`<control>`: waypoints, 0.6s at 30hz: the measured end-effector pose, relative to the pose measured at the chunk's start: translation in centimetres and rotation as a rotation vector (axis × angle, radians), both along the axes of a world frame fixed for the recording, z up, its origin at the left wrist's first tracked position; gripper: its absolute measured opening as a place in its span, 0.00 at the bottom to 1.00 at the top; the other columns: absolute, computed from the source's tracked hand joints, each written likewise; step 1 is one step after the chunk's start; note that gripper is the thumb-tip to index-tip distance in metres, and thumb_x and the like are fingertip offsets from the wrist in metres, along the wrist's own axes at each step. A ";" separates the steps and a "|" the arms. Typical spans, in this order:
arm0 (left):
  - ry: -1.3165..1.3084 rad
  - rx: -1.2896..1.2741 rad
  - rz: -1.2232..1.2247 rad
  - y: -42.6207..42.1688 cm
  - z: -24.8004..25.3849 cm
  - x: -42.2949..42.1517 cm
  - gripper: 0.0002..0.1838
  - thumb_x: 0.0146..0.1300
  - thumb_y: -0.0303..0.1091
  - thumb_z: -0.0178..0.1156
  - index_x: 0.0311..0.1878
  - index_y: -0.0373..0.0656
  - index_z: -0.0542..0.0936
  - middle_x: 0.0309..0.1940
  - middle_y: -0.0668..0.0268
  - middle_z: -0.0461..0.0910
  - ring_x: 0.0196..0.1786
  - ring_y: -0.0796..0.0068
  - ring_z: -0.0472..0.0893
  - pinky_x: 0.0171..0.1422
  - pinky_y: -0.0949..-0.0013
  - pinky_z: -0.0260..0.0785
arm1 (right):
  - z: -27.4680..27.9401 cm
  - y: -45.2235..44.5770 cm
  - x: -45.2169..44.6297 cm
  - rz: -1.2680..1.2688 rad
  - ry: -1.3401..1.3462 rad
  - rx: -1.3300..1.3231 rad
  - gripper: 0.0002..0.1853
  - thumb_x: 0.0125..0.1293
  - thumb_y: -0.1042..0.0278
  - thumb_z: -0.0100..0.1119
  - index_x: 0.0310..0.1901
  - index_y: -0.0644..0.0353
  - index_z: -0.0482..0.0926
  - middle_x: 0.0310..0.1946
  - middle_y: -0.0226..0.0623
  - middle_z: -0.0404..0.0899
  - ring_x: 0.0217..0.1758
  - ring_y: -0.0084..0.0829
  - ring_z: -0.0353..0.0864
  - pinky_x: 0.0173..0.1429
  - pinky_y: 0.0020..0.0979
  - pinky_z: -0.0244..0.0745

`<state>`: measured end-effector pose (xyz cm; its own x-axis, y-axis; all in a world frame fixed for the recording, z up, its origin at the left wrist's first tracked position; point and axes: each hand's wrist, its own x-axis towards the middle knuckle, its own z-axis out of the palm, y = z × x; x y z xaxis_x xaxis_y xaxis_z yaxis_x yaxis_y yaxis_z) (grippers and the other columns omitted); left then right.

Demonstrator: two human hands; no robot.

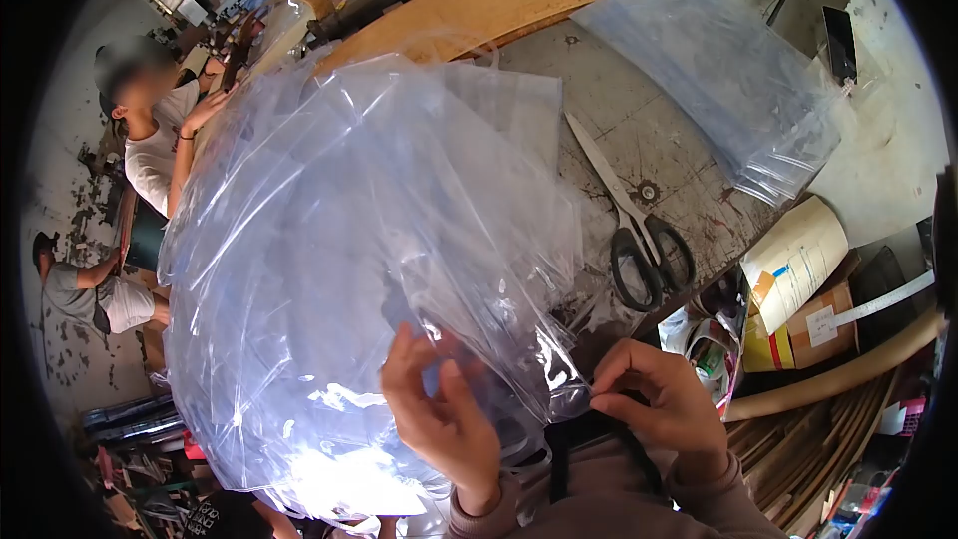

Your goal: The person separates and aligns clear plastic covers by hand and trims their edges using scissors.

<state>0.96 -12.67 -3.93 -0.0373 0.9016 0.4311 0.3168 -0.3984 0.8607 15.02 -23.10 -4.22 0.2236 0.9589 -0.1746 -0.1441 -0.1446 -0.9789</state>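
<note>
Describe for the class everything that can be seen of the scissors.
The scissors have long, tapering, grey, metallic-looking blades and two black, plastic-looking finger loops. They lie flat on the worn, stained tabletop, blades together or nearly so, loops slightly apart. The tips point away from the person and a little left, between the heap of clear plastic sheets and a flatter stack of plastic. Neither hand touches them; whether loose film meets the loops is unclear.
</note>
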 end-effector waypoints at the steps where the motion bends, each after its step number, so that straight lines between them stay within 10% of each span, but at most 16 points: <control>1: 0.094 0.083 0.032 0.0 -0.1 -0.1 0.16 0.62 0.18 0.51 0.53 0.40 0.76 0.36 0.62 0.79 0.41 0.73 0.81 0.45 0.68 0.77 | 0.0 0.1 0.0 -0.011 -0.048 0.019 0.07 0.60 0.76 0.63 0.38 0.65 0.75 0.32 0.34 0.79 0.38 0.22 0.81 0.44 0.24 0.75; 5: 0.686 0.664 -0.463 -0.5 0.0 -1.7 0.17 0.58 0.22 0.58 0.48 0.55 0.81 0.42 0.73 0.79 0.51 0.78 0.78 0.67 0.56 0.61 | -0.1 -0.1 -0.3 -0.027 -0.077 -0.022 0.08 0.59 0.76 0.64 0.38 0.65 0.75 0.31 0.35 0.80 0.37 0.23 0.82 0.44 0.24 0.76; 7: 0.737 0.430 -0.669 -1.0 0.2 -1.3 0.14 0.54 0.31 0.64 0.44 0.61 0.83 0.45 0.78 0.78 0.57 0.85 0.74 0.71 0.56 0.50 | 0.1 0.0 -0.4 -0.078 -0.118 -0.054 0.08 0.59 0.76 0.64 0.37 0.65 0.75 0.31 0.35 0.79 0.36 0.23 0.81 0.44 0.24 0.76; 8: 0.689 0.410 -0.644 -1.1 0.1 -1.2 0.16 0.43 0.32 0.72 0.38 0.58 0.82 0.43 0.73 0.77 0.43 0.71 0.77 0.63 0.56 0.58 | 0.1 0.0 -0.4 -0.080 -0.118 -0.054 0.08 0.59 0.76 0.64 0.37 0.65 0.75 0.31 0.35 0.79 0.36 0.23 0.81 0.44 0.24 0.76; 12: 0.608 0.324 -0.584 -1.3 0.2 -1.0 0.20 0.40 0.35 0.74 0.38 0.56 0.78 0.44 0.70 0.73 0.44 0.66 0.73 0.50 0.54 0.63 | 0.2 -0.1 -0.5 -0.066 -0.102 -0.022 0.08 0.58 0.76 0.64 0.37 0.64 0.75 0.30 0.35 0.78 0.34 0.24 0.80 0.41 0.26 0.75; 18: 0.695 0.321 -0.617 -1.3 -0.2 -1.7 0.15 0.47 0.44 0.71 0.39 0.58 0.80 0.45 0.76 0.75 0.47 0.77 0.74 0.58 0.63 0.60 | 1.5 1.6 0.9 -0.415 -0.787 0.166 0.10 0.56 0.77 0.63 0.39 0.66 0.75 0.34 0.41 0.74 0.35 0.38 0.76 0.40 0.33 0.72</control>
